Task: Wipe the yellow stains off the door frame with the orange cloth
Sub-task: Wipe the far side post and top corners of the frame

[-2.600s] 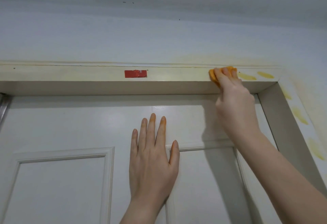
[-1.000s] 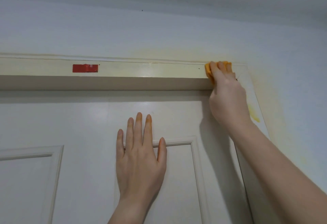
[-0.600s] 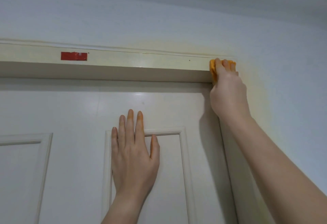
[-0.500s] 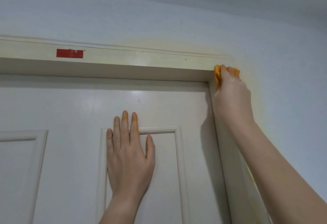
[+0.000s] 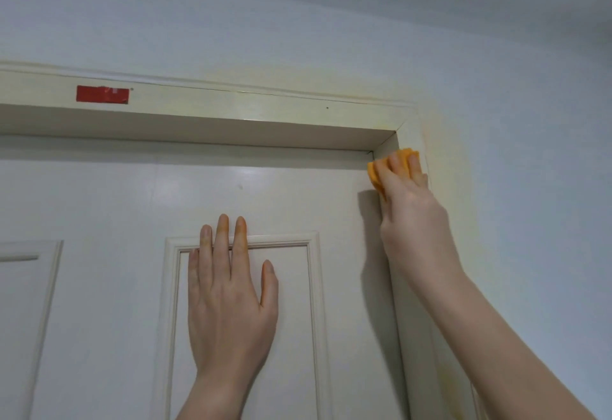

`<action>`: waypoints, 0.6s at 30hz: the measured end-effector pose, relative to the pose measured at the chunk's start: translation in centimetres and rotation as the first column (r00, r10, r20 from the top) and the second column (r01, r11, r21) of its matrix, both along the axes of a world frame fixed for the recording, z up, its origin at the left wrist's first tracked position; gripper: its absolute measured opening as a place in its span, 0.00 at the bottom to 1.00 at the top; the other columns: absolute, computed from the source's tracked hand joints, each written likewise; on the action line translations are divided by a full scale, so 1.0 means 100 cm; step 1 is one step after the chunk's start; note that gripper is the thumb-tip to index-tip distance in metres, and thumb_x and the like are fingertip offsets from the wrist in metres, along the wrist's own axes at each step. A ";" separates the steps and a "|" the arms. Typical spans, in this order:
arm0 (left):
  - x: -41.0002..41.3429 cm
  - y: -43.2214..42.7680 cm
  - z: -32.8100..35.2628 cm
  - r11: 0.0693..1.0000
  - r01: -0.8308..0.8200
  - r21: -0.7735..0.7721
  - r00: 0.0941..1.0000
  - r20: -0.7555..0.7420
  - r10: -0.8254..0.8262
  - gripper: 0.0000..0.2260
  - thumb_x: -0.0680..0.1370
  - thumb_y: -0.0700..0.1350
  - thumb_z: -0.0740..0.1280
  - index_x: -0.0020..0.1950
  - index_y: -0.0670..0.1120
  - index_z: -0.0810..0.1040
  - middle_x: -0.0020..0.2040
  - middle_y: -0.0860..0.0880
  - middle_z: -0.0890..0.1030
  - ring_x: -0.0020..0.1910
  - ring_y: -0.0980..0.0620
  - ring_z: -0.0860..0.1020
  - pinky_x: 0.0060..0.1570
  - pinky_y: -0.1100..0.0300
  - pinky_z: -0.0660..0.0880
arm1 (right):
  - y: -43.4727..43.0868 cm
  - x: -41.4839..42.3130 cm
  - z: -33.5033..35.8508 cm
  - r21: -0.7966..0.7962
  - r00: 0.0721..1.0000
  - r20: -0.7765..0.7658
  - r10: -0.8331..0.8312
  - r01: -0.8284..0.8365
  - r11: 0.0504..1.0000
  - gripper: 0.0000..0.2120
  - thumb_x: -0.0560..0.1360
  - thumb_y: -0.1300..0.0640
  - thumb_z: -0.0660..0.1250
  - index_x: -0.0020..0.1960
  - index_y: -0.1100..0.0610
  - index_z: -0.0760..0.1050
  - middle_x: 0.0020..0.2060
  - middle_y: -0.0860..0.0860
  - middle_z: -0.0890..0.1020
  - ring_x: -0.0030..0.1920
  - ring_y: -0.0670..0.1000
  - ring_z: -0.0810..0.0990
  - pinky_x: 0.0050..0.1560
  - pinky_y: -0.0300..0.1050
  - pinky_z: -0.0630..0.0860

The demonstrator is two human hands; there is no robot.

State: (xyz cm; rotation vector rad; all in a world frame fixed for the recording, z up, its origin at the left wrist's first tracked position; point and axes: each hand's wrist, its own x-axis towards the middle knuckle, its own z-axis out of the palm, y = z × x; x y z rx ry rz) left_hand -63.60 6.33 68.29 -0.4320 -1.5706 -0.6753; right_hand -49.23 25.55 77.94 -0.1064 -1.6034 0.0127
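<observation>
The right hand (image 5: 410,207) squeezes the orange cloth (image 5: 402,161) against the door frame (image 5: 409,128) at two o'clock to rub it; the left hand (image 5: 228,293) lies flat and empty on the door (image 5: 99,287) for balance.

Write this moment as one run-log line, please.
right hand: presses orange cloth on door frame, right upright below corner | left hand: flat on door | yellow haze visible

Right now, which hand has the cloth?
The right hand, up at the frame's corner, presses the orange cloth. The left hand lies flat and empty on the door.
</observation>
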 end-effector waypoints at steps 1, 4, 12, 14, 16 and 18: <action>0.000 -0.001 0.000 1.000 -0.004 0.005 1.000 0.001 0.004 0.32 0.86 0.57 0.54 0.90 0.50 0.54 0.90 0.50 0.52 0.90 0.50 0.45 0.88 0.44 0.51 | 0.000 -0.003 0.008 0.009 1.000 -0.001 0.018 -0.018 1.000 0.26 0.80 0.73 0.58 0.74 0.55 0.70 0.79 0.54 0.67 0.83 0.56 0.56 0.77 0.57 0.64; 0.002 0.003 0.001 1.000 -0.004 0.014 1.000 0.005 0.004 0.32 0.86 0.56 0.54 0.90 0.50 0.54 0.90 0.49 0.53 0.90 0.50 0.45 0.88 0.44 0.51 | 0.006 0.012 0.024 -0.112 0.994 -0.069 0.083 -0.090 0.990 0.25 0.81 0.69 0.56 0.75 0.55 0.70 0.77 0.54 0.69 0.80 0.55 0.62 0.70 0.57 0.71; 0.002 0.004 -0.002 1.000 -0.010 -0.001 1.000 -0.006 0.010 0.32 0.86 0.56 0.54 0.90 0.50 0.54 0.90 0.49 0.53 0.90 0.50 0.45 0.88 0.45 0.51 | 0.010 0.000 -0.015 -0.023 0.998 -0.023 0.064 -0.065 0.998 0.28 0.82 0.71 0.60 0.80 0.54 0.66 0.81 0.51 0.62 0.83 0.53 0.54 0.81 0.52 0.57; 0.003 0.005 -0.003 1.000 -0.012 0.001 1.000 0.003 0.012 0.32 0.86 0.57 0.54 0.90 0.49 0.53 0.90 0.49 0.53 0.90 0.50 0.45 0.88 0.45 0.51 | 0.012 0.006 -0.002 -0.086 0.992 -0.045 0.118 -0.121 0.989 0.26 0.84 0.68 0.57 0.80 0.53 0.66 0.82 0.51 0.62 0.83 0.51 0.55 0.80 0.48 0.57; 0.004 0.006 -0.005 1.000 -0.013 0.001 1.000 0.007 0.013 0.32 0.86 0.57 0.54 0.90 0.49 0.53 0.90 0.48 0.53 0.90 0.50 0.45 0.88 0.45 0.50 | 0.019 0.017 -0.008 -0.150 0.981 -0.088 0.172 -0.184 0.971 0.27 0.84 0.67 0.54 0.81 0.52 0.64 0.82 0.49 0.61 0.82 0.49 0.55 0.79 0.45 0.56; 0.004 0.006 -0.007 1.000 -0.010 0.000 1.000 0.005 0.010 0.33 0.86 0.56 0.54 0.90 0.49 0.53 0.90 0.48 0.54 0.90 0.49 0.45 0.88 0.45 0.51 | 0.021 0.021 -0.031 -0.176 0.980 -0.082 0.180 -0.192 0.966 0.26 0.85 0.65 0.54 0.82 0.50 0.62 0.82 0.47 0.60 0.82 0.46 0.53 0.79 0.45 0.56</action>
